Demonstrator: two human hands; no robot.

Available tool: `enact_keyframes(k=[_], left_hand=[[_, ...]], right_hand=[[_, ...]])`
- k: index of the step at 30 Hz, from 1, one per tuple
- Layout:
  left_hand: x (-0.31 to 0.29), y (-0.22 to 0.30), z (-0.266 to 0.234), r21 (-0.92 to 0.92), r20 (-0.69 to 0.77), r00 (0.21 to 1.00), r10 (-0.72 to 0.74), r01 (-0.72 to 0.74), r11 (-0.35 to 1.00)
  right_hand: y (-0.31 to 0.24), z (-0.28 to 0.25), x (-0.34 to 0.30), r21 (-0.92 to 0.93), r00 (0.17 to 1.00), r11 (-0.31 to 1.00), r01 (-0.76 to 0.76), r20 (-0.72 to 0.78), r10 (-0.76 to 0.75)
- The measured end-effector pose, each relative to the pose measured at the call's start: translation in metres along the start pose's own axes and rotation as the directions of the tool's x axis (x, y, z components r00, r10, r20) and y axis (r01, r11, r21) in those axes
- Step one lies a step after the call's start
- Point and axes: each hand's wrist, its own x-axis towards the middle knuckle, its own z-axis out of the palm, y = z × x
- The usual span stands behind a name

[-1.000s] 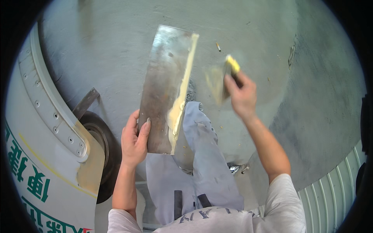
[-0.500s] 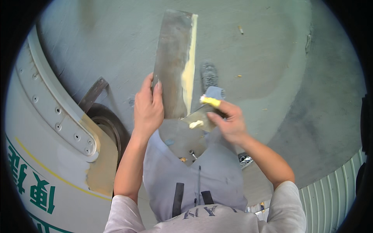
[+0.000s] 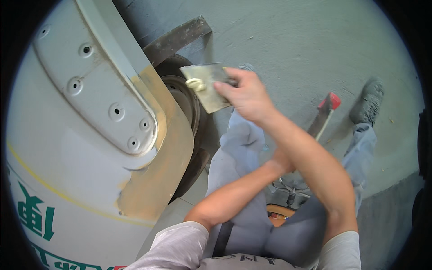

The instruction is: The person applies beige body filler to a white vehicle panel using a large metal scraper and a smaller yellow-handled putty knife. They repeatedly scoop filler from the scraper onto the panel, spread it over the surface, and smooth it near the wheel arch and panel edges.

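My right hand (image 3: 247, 94) grips a flat metal putty knife (image 3: 211, 95), thumb on its face and fingers behind it. A lump of cream-coloured putty (image 3: 195, 84) sits on the blade near its left edge. The blade is held up in front of the wheel, apart from the body panel. My left arm crosses beneath my right forearm, which mostly hides my left hand (image 3: 281, 162). From that hand a long metal plate (image 3: 320, 120) extends up and to the right, seen nearly edge-on, with something red at its far end.
At left stands a whitish vehicle body panel (image 3: 90, 180) with a tan filler patch (image 3: 148, 191) along its edge. A wheel (image 3: 184, 96) and a dark metal bar (image 3: 180, 40) lie beyond. My shoe (image 3: 369, 101) rests on the grey floor; an orange seat-like thing (image 3: 280, 215) shows between my legs.
My view has turned left toward the panel. The putty knife has left the plate's edge and moved left toward the panel. The plate has swung to the right, under my right arm.
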Motion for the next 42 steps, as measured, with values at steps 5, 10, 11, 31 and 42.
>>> enact_keyframes(k=[5,10,11,31,42], left_hand=[[0.027,0.01,-0.016,0.182,0.329,0.787,-0.522,0.49,0.853],[0.037,0.004,-0.029,0.184,0.331,0.73,-0.599,0.572,0.799],[0.036,0.004,-0.03,0.187,0.379,0.698,-0.607,0.585,0.789],[0.043,0.025,-0.028,0.164,0.437,0.675,-0.594,0.589,0.791],[0.043,0.022,-0.023,0.168,0.514,0.64,-0.572,0.578,0.798]], right_hand=[[0.035,0.074,0.047,-0.021,1.0,1.0,0.023,-0.018,-0.023],[0.017,0.127,0.051,-0.136,0.943,0.965,0.223,-0.222,-0.249],[0.012,0.132,0.038,-0.077,0.925,0.96,0.271,-0.255,-0.282],[-0.008,0.117,0.061,-0.08,0.981,0.996,0.043,-0.183,-0.057],[-0.006,0.121,0.029,-0.052,0.979,0.987,0.154,-0.125,-0.159]])
